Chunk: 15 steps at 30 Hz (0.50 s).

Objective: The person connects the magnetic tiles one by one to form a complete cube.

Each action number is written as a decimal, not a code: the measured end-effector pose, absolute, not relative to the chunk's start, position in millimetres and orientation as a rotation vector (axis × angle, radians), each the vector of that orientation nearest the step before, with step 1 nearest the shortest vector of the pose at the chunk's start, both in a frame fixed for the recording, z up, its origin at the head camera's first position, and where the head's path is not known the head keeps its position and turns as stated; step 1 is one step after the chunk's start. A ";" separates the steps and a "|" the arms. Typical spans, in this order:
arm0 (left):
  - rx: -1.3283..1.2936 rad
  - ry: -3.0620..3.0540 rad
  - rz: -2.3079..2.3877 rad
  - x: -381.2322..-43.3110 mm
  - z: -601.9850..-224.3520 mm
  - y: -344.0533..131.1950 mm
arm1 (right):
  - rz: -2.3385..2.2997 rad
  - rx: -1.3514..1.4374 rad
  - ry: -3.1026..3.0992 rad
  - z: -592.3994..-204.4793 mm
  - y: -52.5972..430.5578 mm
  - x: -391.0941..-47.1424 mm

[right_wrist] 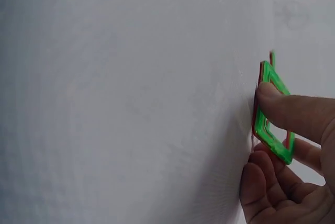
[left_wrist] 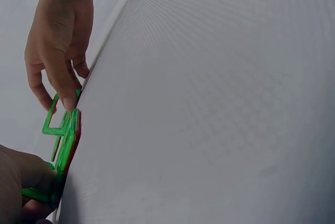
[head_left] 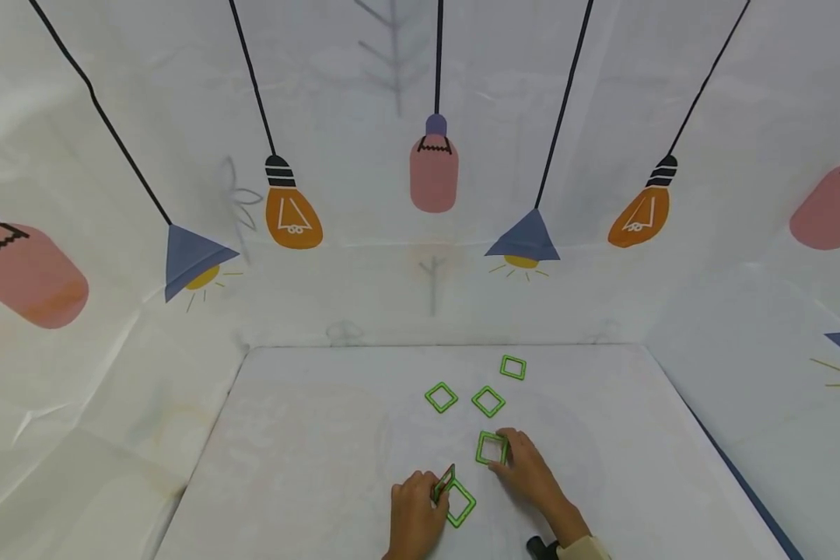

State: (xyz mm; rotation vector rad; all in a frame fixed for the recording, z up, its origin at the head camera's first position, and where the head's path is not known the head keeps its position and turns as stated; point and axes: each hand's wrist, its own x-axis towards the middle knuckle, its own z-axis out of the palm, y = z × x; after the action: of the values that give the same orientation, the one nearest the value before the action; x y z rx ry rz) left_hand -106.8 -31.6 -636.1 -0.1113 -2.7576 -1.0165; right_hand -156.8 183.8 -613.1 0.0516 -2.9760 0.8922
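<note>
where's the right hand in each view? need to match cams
Head: right hand low, right of centre.
Left wrist: right hand at upper left, fingers pointing down.
Right wrist: right hand at lower right, coming in from the right edge.
Shared landmark: the green square frame at its fingers.

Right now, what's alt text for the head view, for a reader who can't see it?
A person's left hand pinches a tilted green square frame beside a flat green frame on a white surface, while the right hand grips another green frame. Three more green frames lie farther off, before a white backdrop printed with hanging lamps.
</note>
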 end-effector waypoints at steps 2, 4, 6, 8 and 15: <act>-0.108 -2.771 -1.019 -107.3 -636.4 -31.4 | 0.940 0.045 -2.958 -612.7 184.3 -156.6; -0.109 -2.779 -1.014 -107.5 -637.4 -31.3 | 0.977 0.049 -2.939 -613.3 185.0 -156.5; -0.113 -2.776 -1.003 -107.7 -638.6 -31.3 | 1.009 0.045 -2.926 -614.1 185.9 -156.2; -0.119 -2.767 -0.991 -107.7 -640.0 -31.4 | 1.008 0.075 -2.909 -615.3 186.7 -155.4; -0.118 -2.767 -0.964 -109.9 -643.6 -31.7 | 1.002 0.122 -2.865 -615.8 185.9 -151.8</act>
State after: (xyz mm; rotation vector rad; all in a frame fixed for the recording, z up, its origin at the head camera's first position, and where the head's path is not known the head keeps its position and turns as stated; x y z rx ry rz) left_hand -109.9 -31.7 -643.6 -0.1176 -2.7670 -0.9642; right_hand -151.8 185.9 -615.8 0.1219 -2.8645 1.0021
